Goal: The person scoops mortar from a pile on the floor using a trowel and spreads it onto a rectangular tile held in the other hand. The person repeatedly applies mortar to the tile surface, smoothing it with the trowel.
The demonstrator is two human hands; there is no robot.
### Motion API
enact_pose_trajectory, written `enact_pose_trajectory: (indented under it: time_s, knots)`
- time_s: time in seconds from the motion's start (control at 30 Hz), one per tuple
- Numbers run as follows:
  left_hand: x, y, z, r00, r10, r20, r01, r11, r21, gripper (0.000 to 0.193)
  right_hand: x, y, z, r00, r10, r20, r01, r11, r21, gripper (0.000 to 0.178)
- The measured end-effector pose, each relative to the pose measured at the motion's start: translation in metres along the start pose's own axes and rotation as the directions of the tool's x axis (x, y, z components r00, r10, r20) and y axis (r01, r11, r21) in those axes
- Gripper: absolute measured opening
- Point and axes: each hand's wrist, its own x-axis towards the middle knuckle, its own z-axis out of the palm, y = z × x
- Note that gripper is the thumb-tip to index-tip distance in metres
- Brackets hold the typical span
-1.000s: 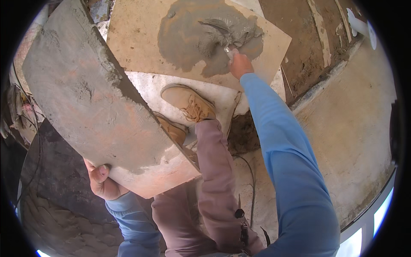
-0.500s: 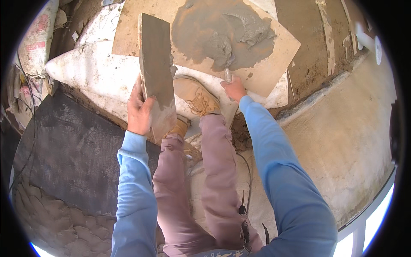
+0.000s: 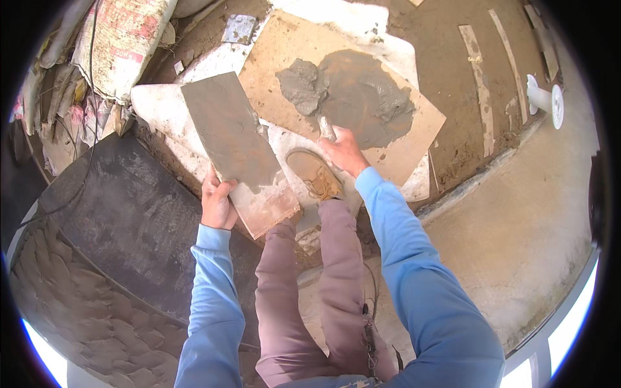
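My left hand (image 3: pixel 218 202) grips the lower left edge of a flat rectangular board (image 3: pixel 268 210), thumb on top. Grey mortar coats most of the board's face, leaving its near end bare. My right hand (image 3: pixel 345 152) is closed around the pale handle of a trowel (image 3: pixel 326 129). A thick lump of mortar (image 3: pixel 302 86) lies beyond the handle, at the left side of the spread mortar (image 3: pixel 365 107); the trowel's blade is hidden by mortar. That spread lies on a tan sheet (image 3: pixel 404 158) on the ground, beyond my shoe (image 3: pixel 314 173).
Stained white sacking (image 3: pixel 155 107) lies under the tan sheet. Stacked printed sacks (image 3: pixel 123 48) and a cable (image 3: pixel 94 129) are at the far left. A dark panel (image 3: pixel 129 220) lies left of my legs, beside rippled mortar (image 3: pixel 84 304). A white spool (image 3: pixel 546 102) stands at right.
The board has tipped from nearly edge-on to face up, its far end swinging left. My right hand and the trowel have shifted slightly left, and a mortar lump now sits left of the spread.
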Motion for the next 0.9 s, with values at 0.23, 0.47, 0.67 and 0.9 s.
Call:
enact_pose_trajectory:
  time_s: [0.23, 0.47, 0.67, 0.9]
  knots:
    - [0.023, -0.002, 0.088, 0.957, 0.072, 0.282, -0.076, 0.997, 0.003, 0.076, -0.198, -0.162, 0.018, 0.908, -0.409, -0.093, 0.288, 0.768, -0.572, 0.029]
    - [-0.094, 0.065, 0.218, 0.886, 0.199, 0.419, 0.038, 0.869, -0.493, 0.080, -0.348, -0.206, 0.085, 0.779, -0.481, -0.401, 0.104, 0.731, -0.675, 0.062]
    - [-0.244, 0.179, 0.262, 0.845, 0.231, 0.483, 0.041, 0.872, -0.488, 0.080, -0.531, -0.302, 0.085, 0.686, -0.690, -0.228, 0.400, 0.621, -0.675, 0.059]
    - [-0.388, 0.318, 0.277, 0.759, 0.376, 0.532, -0.140, 0.892, -0.431, 0.075, -0.651, -0.408, 0.041, 0.456, -0.886, 0.084, 0.676, 0.283, -0.681, 0.049]
